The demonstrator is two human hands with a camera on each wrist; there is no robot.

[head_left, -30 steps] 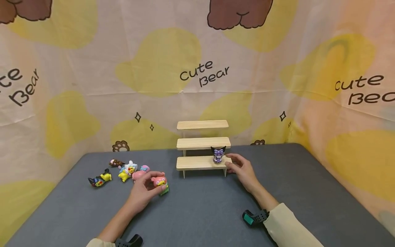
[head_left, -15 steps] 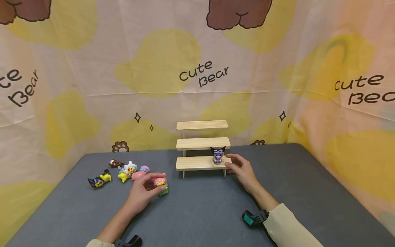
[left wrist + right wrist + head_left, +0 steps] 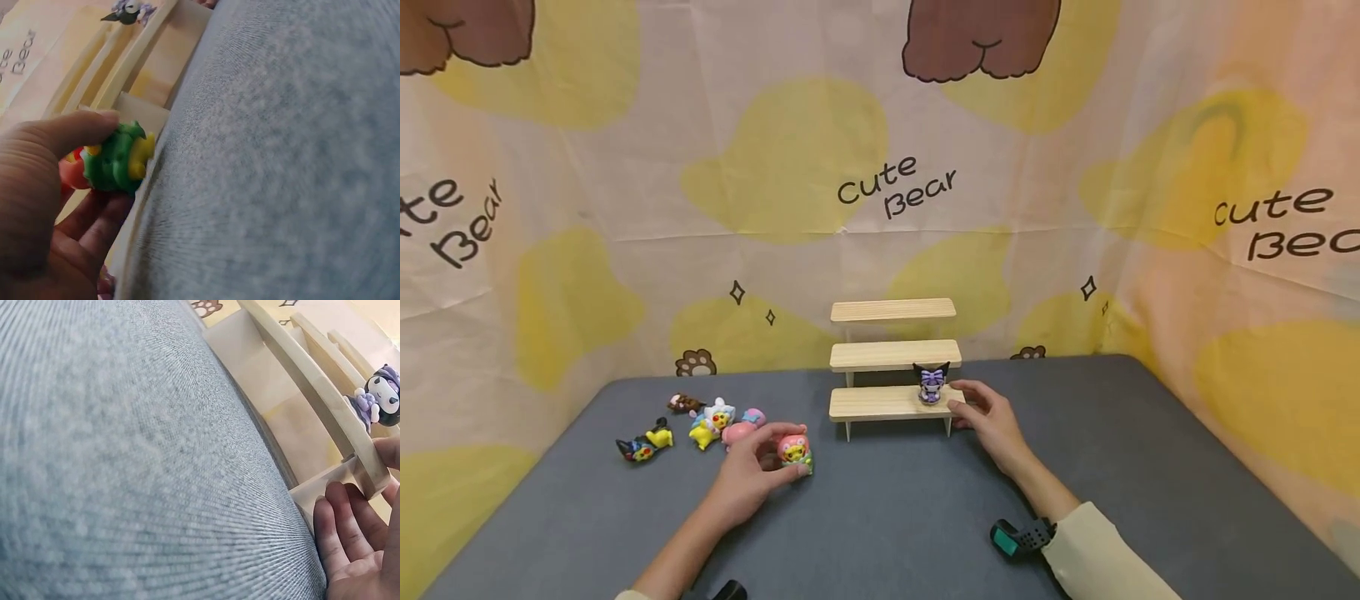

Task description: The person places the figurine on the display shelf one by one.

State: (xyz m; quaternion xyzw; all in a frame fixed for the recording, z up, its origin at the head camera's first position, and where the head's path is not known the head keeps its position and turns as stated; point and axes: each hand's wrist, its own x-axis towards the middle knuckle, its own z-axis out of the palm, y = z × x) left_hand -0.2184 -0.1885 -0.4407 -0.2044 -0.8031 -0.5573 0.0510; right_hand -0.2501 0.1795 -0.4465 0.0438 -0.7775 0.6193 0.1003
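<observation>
Head view: left hand (image 3: 748,477) pinches a pink-hooded figurine (image 3: 794,450) with a yellow face, thumb on its near side, fingers at its far side; the toy is above the grey counter (image 3: 887,521), left of the three-tier wooden shelf (image 3: 872,405) and apart from it. Cannot tell here whether its base touches the cloth-like surface. Right hand (image 3: 994,425) grips the right end of the shelf's lowest tier; black wristband (image 3: 1037,534) and pale sleeve (image 3: 1101,554) behind it. Kuromi figurine (image 3: 931,387), black ears, purple bow, stands upright on that lowest tier, near the gripping fingers. Left of the left hand, more toys on the counter: a brown figurine (image 3: 684,403) at the back, a white-capped yellow figurine (image 3: 717,422), a pink-and-blue figurine (image 3: 741,429) partly behind the left hand, and a black-and-yellow figurine (image 3: 643,448) lying nearest the left edge. Backdrop cloth (image 3: 782,158) printed "cute Bear" behind. Left wrist view: the held toy shows its green body and yellow lower parts, caught between thumb and fingers; shelf just beyond. Right wrist view: thumb on the plank's end beside the Kuromi figurine, other fingers curled beneath, close to a pale side leg (image 3: 322,484).
</observation>
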